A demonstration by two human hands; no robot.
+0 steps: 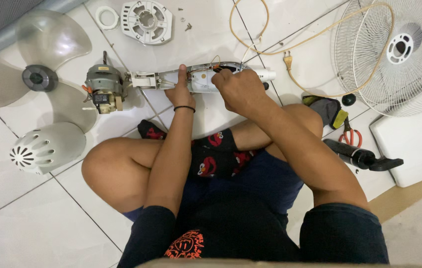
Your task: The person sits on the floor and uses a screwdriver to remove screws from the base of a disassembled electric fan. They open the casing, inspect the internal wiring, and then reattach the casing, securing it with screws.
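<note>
No packages, signs or screens here; only a small pale rectangular label (103, 68) on top of the grey fan motor (104, 87) on the floor, left.

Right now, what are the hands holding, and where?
The left hand grips the opened white fan neck housing at its middle; the right hand works inside it.
</note>
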